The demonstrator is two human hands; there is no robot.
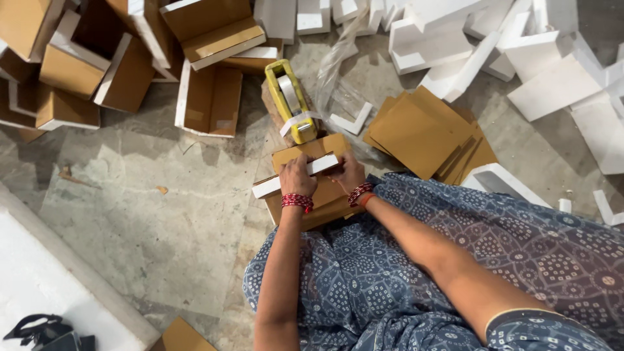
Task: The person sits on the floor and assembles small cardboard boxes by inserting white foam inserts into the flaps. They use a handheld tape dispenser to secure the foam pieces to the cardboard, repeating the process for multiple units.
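Note:
My left hand (296, 177) and my right hand (349, 172) both press on a white foam strip (266, 187) wedged between brown cardboard sheets (311, 151) on the floor in front of my knees. Each wrist wears red thread bands. Just beyond the cardboard stands a yellow tape dispenser (290, 99) with a tape end hanging over its front. My legs, in blue patterned cloth (455, 240), fold under my arms.
A stack of loose brown cardboard squares (422, 133) lies to the right. White foam pieces (552, 84) are heaped at the back right, wrapped cardboard-and-foam packs (208, 97) at the back left. A white slab (39, 273) and a black object (45, 333) sit at the lower left.

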